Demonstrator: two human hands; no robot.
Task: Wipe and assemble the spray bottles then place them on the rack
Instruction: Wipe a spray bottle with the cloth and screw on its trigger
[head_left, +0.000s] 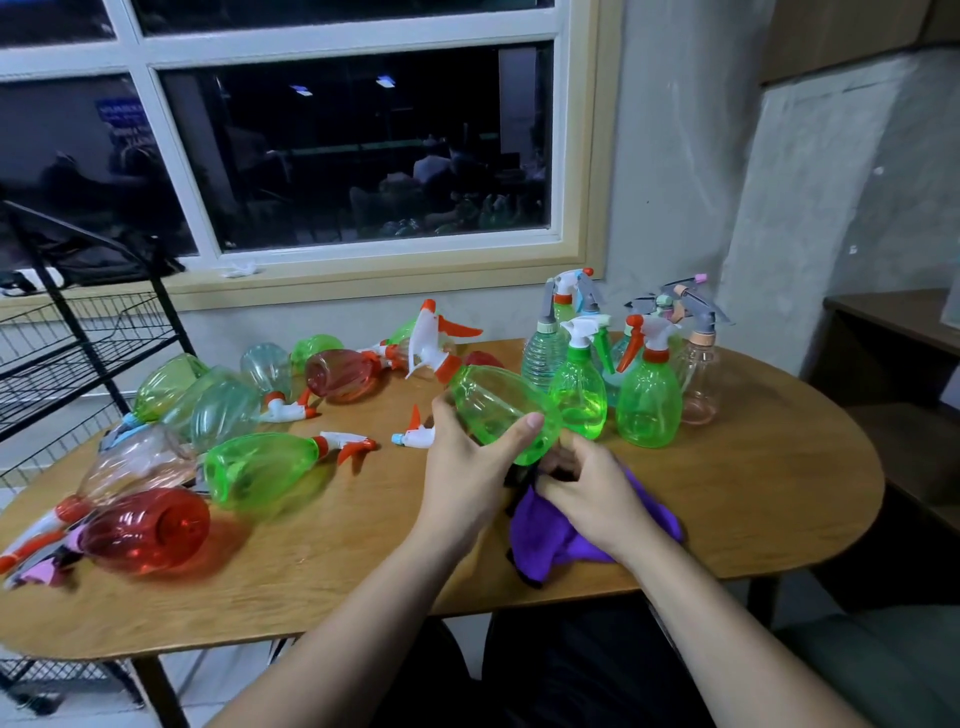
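Your left hand (462, 467) is gripping a green bottle (501, 410) around its body, thumb across the near side, and holding it tilted above the worktop (727, 493), its white-and-orange sprayer (434, 340) pointing toward 11 o'clock. Your right hand (592, 488) is closing on a purple cloth (540, 540), bunching it at the bottle's base; the cloth is trailing down onto the worktop's near edge.

At 1 o'clock from the held bottle, a group of assembled bottles (649, 395) is standing upright close together: green ones in front, clear and peach ones behind. At 9 to 10 o'clock, more bottles are lying on their sides across the worktop, among them a green one (260, 467) with its sprayer on, a red one (145, 530) near the left edge and another red one (340, 374) farther back. A loose sprayer head (415, 434) is lying just left of your left hand. A black wire rack (78, 353) is standing beyond the worktop's left end, under the window (353, 145).
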